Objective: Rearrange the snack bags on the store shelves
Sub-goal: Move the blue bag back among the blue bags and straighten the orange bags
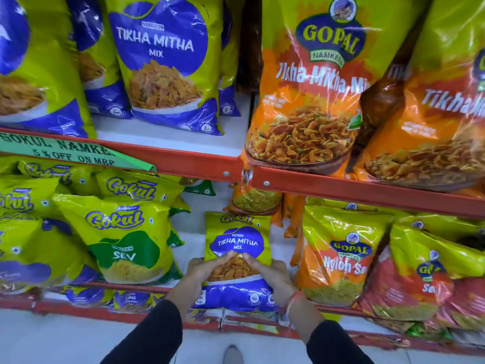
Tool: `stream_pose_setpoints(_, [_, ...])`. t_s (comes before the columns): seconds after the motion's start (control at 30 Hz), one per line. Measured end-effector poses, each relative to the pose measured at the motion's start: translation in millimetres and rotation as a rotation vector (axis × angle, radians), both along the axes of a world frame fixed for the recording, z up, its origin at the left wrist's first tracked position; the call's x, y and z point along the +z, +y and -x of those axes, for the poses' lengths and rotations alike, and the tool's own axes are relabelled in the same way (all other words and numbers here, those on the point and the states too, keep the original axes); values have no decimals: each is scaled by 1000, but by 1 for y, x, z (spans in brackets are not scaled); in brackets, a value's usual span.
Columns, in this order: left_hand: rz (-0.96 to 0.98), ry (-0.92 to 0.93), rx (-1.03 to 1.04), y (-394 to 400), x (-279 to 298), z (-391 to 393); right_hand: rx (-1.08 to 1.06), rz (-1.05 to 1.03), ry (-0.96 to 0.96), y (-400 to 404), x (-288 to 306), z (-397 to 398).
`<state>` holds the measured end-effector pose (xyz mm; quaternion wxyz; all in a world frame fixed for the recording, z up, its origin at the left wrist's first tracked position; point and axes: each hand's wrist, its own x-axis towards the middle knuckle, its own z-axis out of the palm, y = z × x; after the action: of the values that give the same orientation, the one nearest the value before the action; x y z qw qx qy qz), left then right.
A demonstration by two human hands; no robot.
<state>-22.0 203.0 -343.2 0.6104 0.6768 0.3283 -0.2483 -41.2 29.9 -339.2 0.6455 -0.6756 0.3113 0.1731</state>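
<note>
- Small Gokul Tikha Mitha Mix bag (237, 248), lower centre of frame, upright, front facing out, in the gap on the lower shelf (131, 312); base at or near the shelf's red front lip, contact not clear.
- Left hand (200, 271) closed on bag's lower left side, thumb across the front; right hand (273, 274) same on lower right. Thumbs nearly meet at mid-bag. Both hold this bag only.
- Neighbours: Gokul Sev bag (126, 245) centre-left, leaning; Gopal Nylon Sev bag (341, 256) centre-right. Orange bag (256, 200) lies behind, further back on the shelf.
- Larger Tikha Mitha Mix bags (162, 61) upper left on upper shelf (341, 190); Gopal Tikha-Mitha bag (309, 88) upper right. Green offer tag (65, 153) on upper rail, left.
- Step, as I read it: seating the bag in the gap.
- To do well: keep label square to front, base flat, w/ grip low so top doesn't flop; don't crush contents. Ease it in w/o nudging the leaning Sev bag; let go of both sides together.
</note>
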Motion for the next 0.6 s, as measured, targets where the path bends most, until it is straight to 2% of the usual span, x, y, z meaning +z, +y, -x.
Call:
stream_pose_setpoints(0.17, [86,-161,184,-2,1,16,-75,-43,-137,0,2,14])
stream_pose_setpoints(0.3, [100,-272,213,5,11,42,-119,-121,-245,6,15,40])
stream_pose_setpoints(0.4, [103,-342,220,12,25,63,-124,-102,-341,11,28,62])
stream_pose_setpoints(0.6, [160,-400,291,28,44,103,-105,-129,-487,20,51,103])
